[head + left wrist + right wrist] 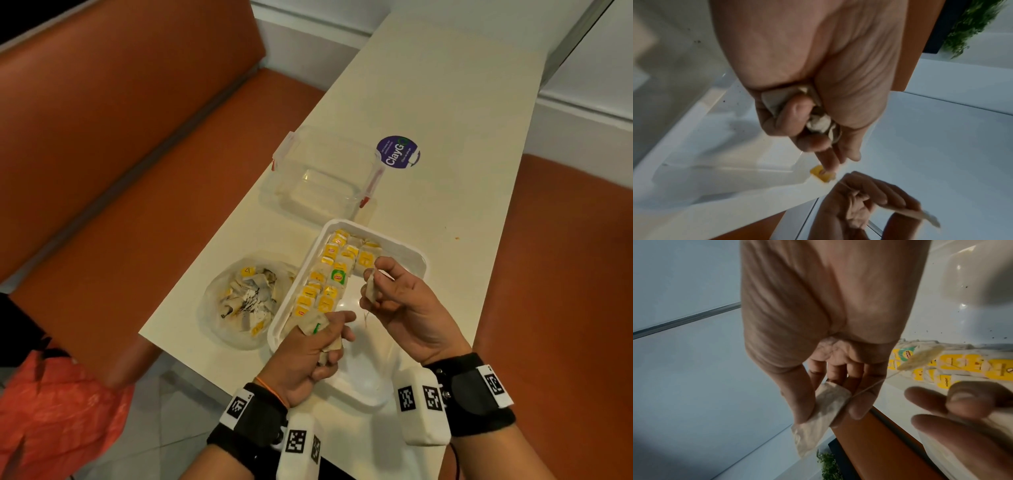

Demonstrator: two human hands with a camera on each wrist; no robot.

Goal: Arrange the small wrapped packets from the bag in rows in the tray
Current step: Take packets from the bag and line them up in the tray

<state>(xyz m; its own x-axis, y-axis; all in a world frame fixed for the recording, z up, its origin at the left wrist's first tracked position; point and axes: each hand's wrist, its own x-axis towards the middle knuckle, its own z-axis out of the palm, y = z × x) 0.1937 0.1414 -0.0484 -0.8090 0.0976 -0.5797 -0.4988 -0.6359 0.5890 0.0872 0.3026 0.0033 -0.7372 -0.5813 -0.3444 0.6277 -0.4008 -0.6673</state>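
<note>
the white tray is sitting at the near end of the cream worktop, its far half holding rows of yellow-labelled packets. the clear bag of loose packets is lying just beside the tray, toward the worktop's left edge. the left hand is hovering over the tray's near left corner, fingers curled round a bunch of packets. the right hand is hanging above the tray's middle, pinching one packet between thumb and fingers, its string trailing. a clear lidded box is sitting beyond the tray.
</note>
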